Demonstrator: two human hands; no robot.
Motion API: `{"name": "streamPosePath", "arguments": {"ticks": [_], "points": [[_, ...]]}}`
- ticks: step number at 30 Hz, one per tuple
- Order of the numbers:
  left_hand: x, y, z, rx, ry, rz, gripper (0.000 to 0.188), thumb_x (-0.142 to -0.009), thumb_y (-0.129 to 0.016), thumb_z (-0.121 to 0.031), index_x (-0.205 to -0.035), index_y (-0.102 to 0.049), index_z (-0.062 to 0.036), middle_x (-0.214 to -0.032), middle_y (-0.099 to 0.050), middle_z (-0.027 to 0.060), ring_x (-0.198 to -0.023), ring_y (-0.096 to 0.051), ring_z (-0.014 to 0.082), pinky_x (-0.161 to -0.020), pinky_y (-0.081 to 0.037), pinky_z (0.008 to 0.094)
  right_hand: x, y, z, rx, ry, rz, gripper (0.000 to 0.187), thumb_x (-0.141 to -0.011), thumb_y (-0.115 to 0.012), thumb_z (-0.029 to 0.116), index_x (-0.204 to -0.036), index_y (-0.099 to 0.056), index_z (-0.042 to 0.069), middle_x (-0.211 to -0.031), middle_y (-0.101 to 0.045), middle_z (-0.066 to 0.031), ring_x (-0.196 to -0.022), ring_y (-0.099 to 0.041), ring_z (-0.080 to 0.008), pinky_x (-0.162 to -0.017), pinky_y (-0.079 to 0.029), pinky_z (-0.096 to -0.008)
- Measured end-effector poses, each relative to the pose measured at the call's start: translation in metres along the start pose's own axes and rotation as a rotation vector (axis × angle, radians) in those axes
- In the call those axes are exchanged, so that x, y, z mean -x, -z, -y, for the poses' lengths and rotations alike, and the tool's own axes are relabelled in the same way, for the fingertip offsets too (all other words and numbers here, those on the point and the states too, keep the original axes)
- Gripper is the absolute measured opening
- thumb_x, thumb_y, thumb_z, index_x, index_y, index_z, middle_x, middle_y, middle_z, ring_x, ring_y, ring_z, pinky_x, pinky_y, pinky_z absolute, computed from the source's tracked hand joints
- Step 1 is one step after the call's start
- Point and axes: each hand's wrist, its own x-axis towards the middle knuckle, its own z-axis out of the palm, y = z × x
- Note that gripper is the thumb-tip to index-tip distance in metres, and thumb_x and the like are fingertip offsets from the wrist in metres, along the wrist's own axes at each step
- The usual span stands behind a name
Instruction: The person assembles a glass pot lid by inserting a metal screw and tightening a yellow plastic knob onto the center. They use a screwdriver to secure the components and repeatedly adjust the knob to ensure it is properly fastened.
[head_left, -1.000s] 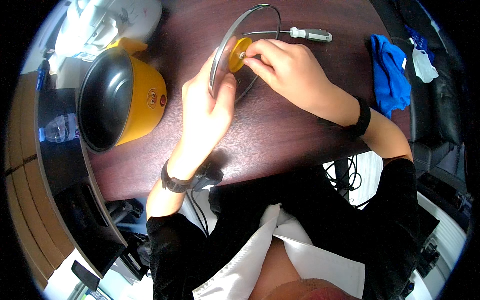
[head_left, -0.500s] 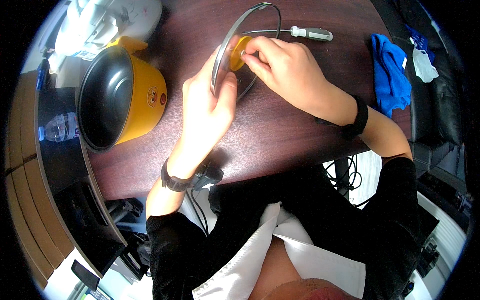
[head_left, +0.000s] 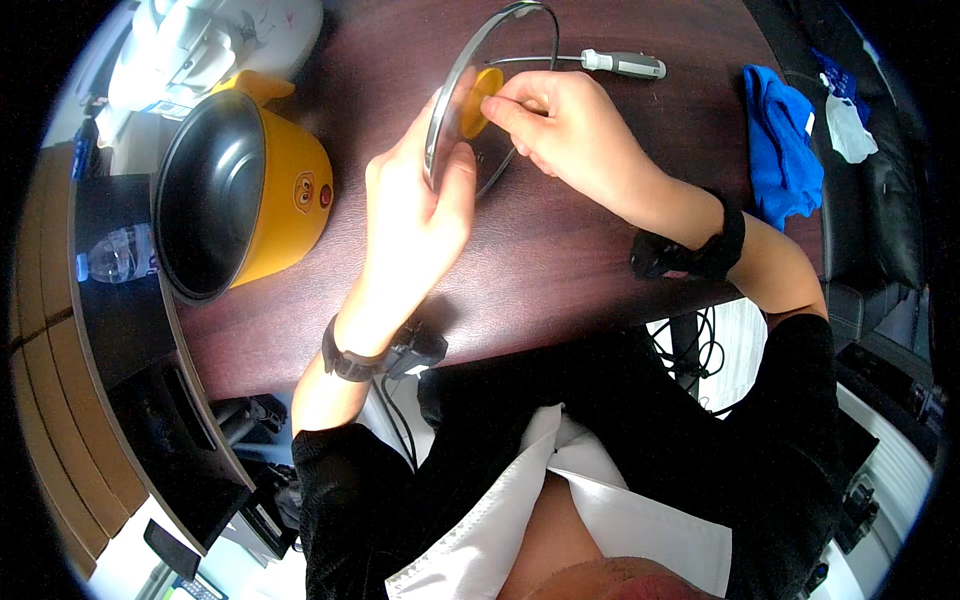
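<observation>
My left hand (head_left: 418, 205) holds a clear glass lid (head_left: 436, 125) with a metal rim, tilted upright above the table, its thumb on the near side and fingers behind the glass. Against the lid's middle sits a round yellow knob (head_left: 480, 103). My right hand (head_left: 580, 130) has thumb and index finger pinched together at the knob's face; whatever lies between the fingertips is hidden. A screwdriver (head_left: 625, 65) with a grey and white handle lies behind the right hand, its shaft pointing toward the lid.
A yellow pot (head_left: 285, 200) with a black inside lies on its side at left, near a white appliance (head_left: 190, 60). A blue cloth (head_left: 780, 150) rests at the table's right edge. Beyond the left edge is a clear bottle (head_left: 120, 255); cables (head_left: 705, 345) hang below.
My right wrist has turned, bringing the dark device on its band into view. A small silvery bit seen at the right fingertips is now covered. The lid has barely shifted.
</observation>
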Motion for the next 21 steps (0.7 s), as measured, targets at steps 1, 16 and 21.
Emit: {"name": "streamPosePath", "arguments": {"ticks": [1,16,21], "points": [[0.000,0.001,-0.001,0.000,0.016,0.009,0.048,-0.083,-0.048,0.001,-0.131,-0.052,-0.0027,-0.067,-0.059,0.0100,-0.052,-0.051,0.0098,-0.053,-0.043,0.0247,-0.001,0.001,0.000,0.030,0.015,0.003,0.025,-0.088,-0.061,0.022,-0.081,-0.065,-0.001,-0.067,-0.063,-0.0170,-0.062,-0.065,-0.0293,-0.056,-0.050,-0.0384],[0.001,0.005,-0.005,0.066,0.085,0.098,0.048,-0.088,-0.044,0.004,-0.136,-0.045,-0.0017,-0.114,-0.057,0.0123,-0.097,-0.054,0.0137,-0.080,-0.048,0.0267,0.000,0.005,-0.012,0.641,0.582,-0.097,0.017,-0.089,-0.057,0.018,-0.081,-0.056,0.003,-0.069,-0.062,-0.0114,-0.059,-0.065,-0.0261,-0.052,-0.053,-0.0346],[-0.001,0.001,0.004,0.053,-0.026,0.030,0.048,-0.085,-0.046,0.002,-0.133,-0.050,-0.0033,-0.092,-0.063,0.0130,-0.073,-0.054,0.0093,-0.070,-0.046,0.0248,0.001,0.004,-0.012,0.567,0.564,-0.094,0.018,-0.090,-0.057,0.019,-0.082,-0.057,0.003,-0.068,-0.061,-0.0126,-0.060,-0.065,-0.0291,-0.054,-0.053,-0.0366]]}}
